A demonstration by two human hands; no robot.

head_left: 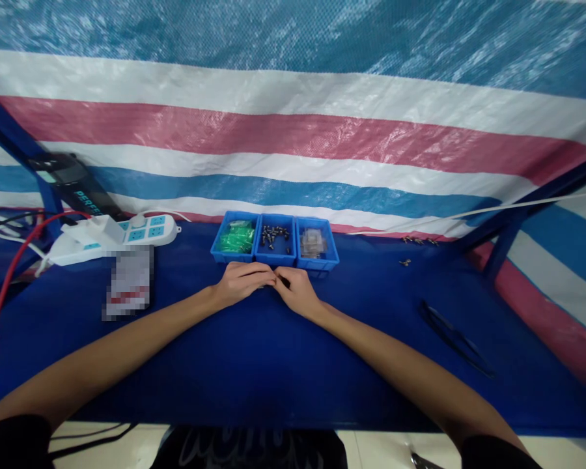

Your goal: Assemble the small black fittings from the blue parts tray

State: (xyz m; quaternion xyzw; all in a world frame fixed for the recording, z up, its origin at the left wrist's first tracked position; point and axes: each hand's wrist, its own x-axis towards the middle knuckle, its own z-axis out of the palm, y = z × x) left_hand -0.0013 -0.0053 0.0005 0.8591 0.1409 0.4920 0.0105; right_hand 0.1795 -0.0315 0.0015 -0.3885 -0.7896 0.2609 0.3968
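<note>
My left hand and my right hand meet fingertip to fingertip just in front of three small blue bins. Both are closed in a pinch, and whatever sits between the fingers is too small and hidden to name. The left bin holds green see-through pieces. In the middle bin lie several small metal-and-dark parts. Clear plastic pieces fill part of the right bin.
A white power strip, a red cable, a blurred-out flat object and a black box stand at left. Small metal parts and a thin dark looped object lie on the blue tabletop at right. Striped sheeting hangs behind.
</note>
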